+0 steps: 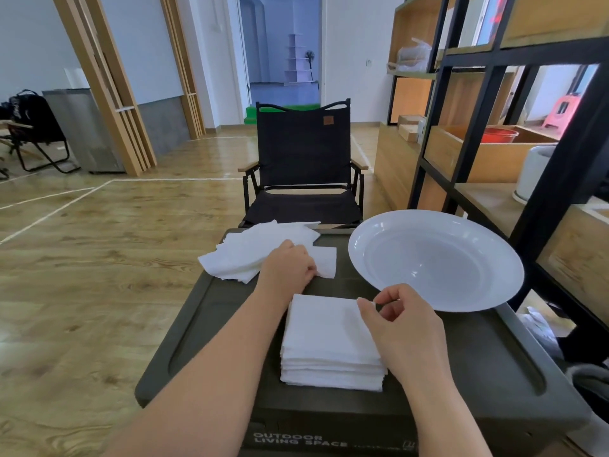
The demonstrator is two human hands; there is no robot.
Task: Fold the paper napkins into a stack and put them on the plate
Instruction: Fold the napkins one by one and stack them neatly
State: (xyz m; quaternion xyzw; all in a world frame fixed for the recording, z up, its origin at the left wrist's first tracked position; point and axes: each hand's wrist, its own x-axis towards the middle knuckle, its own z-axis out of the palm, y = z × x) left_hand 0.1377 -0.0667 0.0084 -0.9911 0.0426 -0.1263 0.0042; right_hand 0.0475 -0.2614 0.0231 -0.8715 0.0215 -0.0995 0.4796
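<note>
A neat stack of folded white napkins [329, 344] lies in the middle of the dark box lid [204, 324]. My right hand [405, 331] rests at the stack's right edge, thumb and forefinger pinching the far right corner of the top napkin. My left hand [288, 268] lies farther back, fingers closed on a small folded napkin [326, 263]. Behind it a loose pile of unfolded napkins [253, 252] spreads toward the lid's far left edge. The white plate [435, 258] stands at the far right with nothing on it.
A black folding chair [303, 166] faces me just beyond the box. A black-framed wooden shelf unit [514, 127] rises close on the right, beside the plate. Wooden floor stretches to the left.
</note>
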